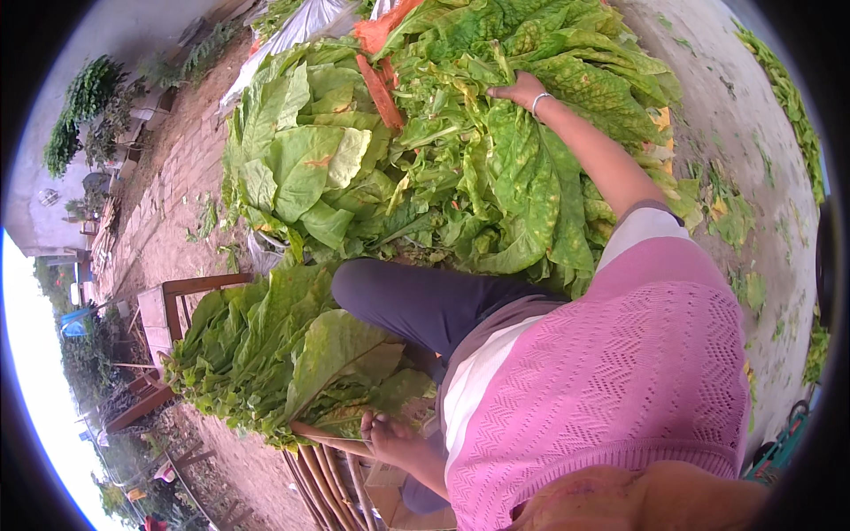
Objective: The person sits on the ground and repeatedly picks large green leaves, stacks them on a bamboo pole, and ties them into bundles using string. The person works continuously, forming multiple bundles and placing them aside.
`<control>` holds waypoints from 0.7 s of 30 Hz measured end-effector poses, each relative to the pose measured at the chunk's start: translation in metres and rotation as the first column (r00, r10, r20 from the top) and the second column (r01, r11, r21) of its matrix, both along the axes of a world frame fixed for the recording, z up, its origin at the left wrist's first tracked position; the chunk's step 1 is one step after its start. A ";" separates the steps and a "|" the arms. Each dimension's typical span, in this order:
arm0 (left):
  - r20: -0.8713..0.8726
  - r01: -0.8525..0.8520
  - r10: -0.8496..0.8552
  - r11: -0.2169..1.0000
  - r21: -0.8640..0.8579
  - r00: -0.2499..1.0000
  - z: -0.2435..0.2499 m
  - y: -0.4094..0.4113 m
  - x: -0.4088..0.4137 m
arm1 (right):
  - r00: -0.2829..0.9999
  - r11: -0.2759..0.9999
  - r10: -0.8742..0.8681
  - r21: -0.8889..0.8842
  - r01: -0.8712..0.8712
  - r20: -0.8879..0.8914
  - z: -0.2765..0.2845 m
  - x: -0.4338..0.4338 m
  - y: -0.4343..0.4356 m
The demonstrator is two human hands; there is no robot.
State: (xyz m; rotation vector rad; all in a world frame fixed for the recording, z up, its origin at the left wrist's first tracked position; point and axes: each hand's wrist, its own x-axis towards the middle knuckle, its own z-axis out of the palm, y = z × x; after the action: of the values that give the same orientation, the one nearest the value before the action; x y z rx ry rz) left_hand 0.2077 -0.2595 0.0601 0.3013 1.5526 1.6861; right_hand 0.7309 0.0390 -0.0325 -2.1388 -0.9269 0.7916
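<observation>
My right hand [521, 91] reaches into a heap of large green tobacco leaves [458, 133], its thumb across a leaf [538, 172] that droops from the grip. Its other fingers are hidden among the leaves. A bracelet [540, 101] circles that wrist. Low in the view, my left hand [388, 438] has its fingers closed on a thin string [342, 439]. The string runs beside the end of a wooden stick [322, 433]. A thick row of tobacco leaves [259, 338] hangs along this stick, beside my bent knee [362, 282].
A wooden stand [174, 295] is at the row's far end. Several bare sticks [325, 481] and a cardboard box [385, 494] lie by my left hand. Orange sacking [382, 93] crosses the heap. Potted plants [93, 106] line a wall. Loose leaves [730, 212] litter the ground.
</observation>
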 end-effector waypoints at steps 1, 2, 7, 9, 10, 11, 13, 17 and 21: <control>0.001 -0.003 0.003 1.000 0.001 1.000 -0.001 0.000 -0.001 | 0.989 0.992 0.108 -0.080 -0.100 0.101 0.003 -0.005 0.005; 0.003 -0.005 0.005 1.000 0.001 1.000 -0.003 0.000 -0.001 | 0.968 0.982 0.142 -0.149 -0.112 0.209 0.007 -0.013 0.003; -0.032 -0.065 0.063 0.996 -0.056 0.997 -0.004 -0.009 0.001 | 0.933 0.943 0.162 -0.329 -0.050 0.322 0.015 -0.021 -0.008; -0.142 -0.053 0.044 0.997 -0.060 0.989 -0.012 -0.014 -0.009 | 0.892 0.944 0.202 -0.321 -0.069 0.403 0.017 -0.028 -0.012; -0.265 -0.013 -0.007 0.997 -0.072 0.964 -0.018 -0.014 -0.015 | 0.878 0.948 0.225 -0.301 -0.098 0.423 0.027 -0.040 -0.013; -0.270 0.001 -0.021 0.997 -0.074 0.963 -0.022 -0.017 -0.020 | 0.876 0.951 0.208 -0.301 -0.076 0.436 0.019 -0.042 -0.009; -0.152 0.018 -0.028 0.998 -0.066 0.988 -0.008 -0.009 -0.012 | 0.863 0.956 0.153 -0.295 -0.005 0.481 0.006 -0.038 -0.001; 0.052 -0.018 0.019 1.000 -0.021 0.998 -0.009 -0.013 -0.029 | 0.962 0.994 -0.010 -0.101 0.039 0.274 0.034 -0.026 -0.015; -0.145 0.088 -0.096 0.994 -0.061 0.985 -0.028 -0.025 -0.047 | 0.974 0.927 0.057 0.374 0.030 -0.219 0.034 -0.016 -0.026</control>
State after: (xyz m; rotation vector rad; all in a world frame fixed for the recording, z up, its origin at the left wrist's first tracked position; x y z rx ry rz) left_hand 0.1602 -0.2847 0.0321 0.4715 1.6636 1.5772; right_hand 0.7149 0.0134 0.0013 -1.6732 -0.8914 0.7753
